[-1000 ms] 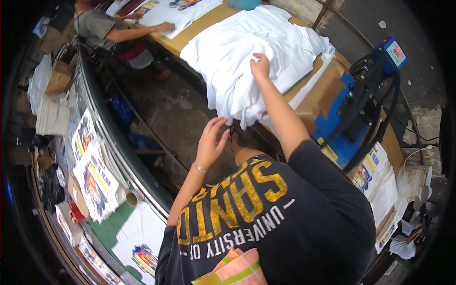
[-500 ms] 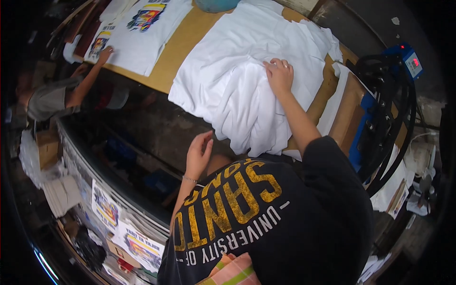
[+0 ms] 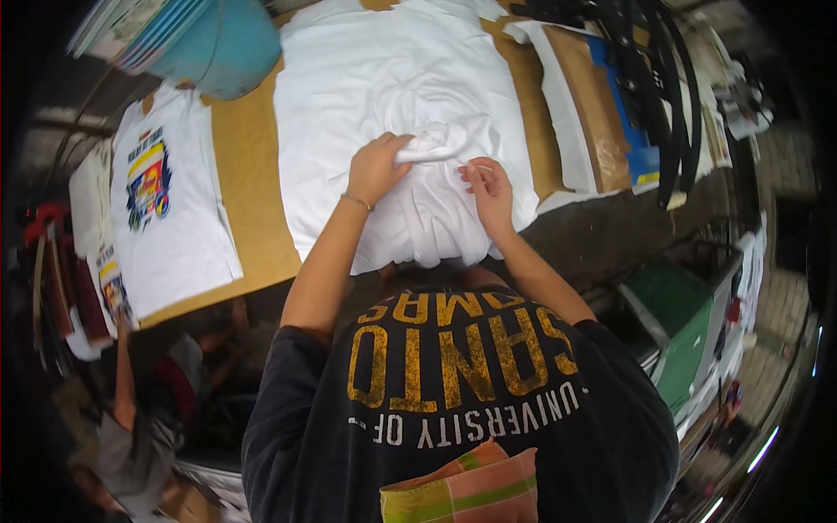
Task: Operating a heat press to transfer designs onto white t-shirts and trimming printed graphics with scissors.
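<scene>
A pile of white T-shirts lies on the table in front of me, its near part bunched into folds that hang toward the front edge. My left hand is closed on a rolled edge of the top white T-shirt, thumb and fingers pinching the fabric. To its right, my right hand rests over the bunched cloth with its fingers loosely bent and apart, gripping nothing that I can see. Some of the fabric under the right palm is hidden.
A blue bucket stands at the back left. White printed shirts lie on the brown table, where a co-worker's hand touches them. A heat press with black tubes occupies the right. A green panel stands lower right.
My left hand has risen from beside the table and taken hold of the white T-shirt. My right hand has drawn back nearer to me. The view has turned right, bringing the bucket into fuller sight.
</scene>
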`<state>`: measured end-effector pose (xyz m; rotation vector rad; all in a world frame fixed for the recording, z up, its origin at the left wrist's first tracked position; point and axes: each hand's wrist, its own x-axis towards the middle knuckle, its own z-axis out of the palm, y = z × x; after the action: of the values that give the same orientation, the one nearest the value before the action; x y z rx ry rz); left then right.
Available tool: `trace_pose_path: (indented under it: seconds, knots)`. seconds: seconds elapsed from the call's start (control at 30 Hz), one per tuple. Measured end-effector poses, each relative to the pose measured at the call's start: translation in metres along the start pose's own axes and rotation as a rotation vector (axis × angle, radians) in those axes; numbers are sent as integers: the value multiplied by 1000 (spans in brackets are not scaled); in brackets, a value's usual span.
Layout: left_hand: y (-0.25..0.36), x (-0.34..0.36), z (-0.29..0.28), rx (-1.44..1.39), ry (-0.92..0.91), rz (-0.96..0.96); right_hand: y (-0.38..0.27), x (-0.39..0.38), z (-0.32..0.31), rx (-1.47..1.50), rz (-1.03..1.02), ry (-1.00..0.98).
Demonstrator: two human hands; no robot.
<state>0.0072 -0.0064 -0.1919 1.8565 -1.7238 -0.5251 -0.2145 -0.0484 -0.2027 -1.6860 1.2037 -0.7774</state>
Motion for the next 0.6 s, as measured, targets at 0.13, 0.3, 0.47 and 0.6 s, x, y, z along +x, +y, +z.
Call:
trace_pose_path:
  seconds: [0.13,0.3,0.47,0.6]
  knots:
    - [59,-36,6,19,49,284,-27,-18,12,878,508,61]
    - [81,-67,21,-497,-64,189,-30,-36,2,772,393,-10]
    - [77,-54,20,-468,-303,-91,-48,-92,-24,939,471,81]
    - [142,-48,32,-425,-235,139,-70,-135,-54,1156,492,226]
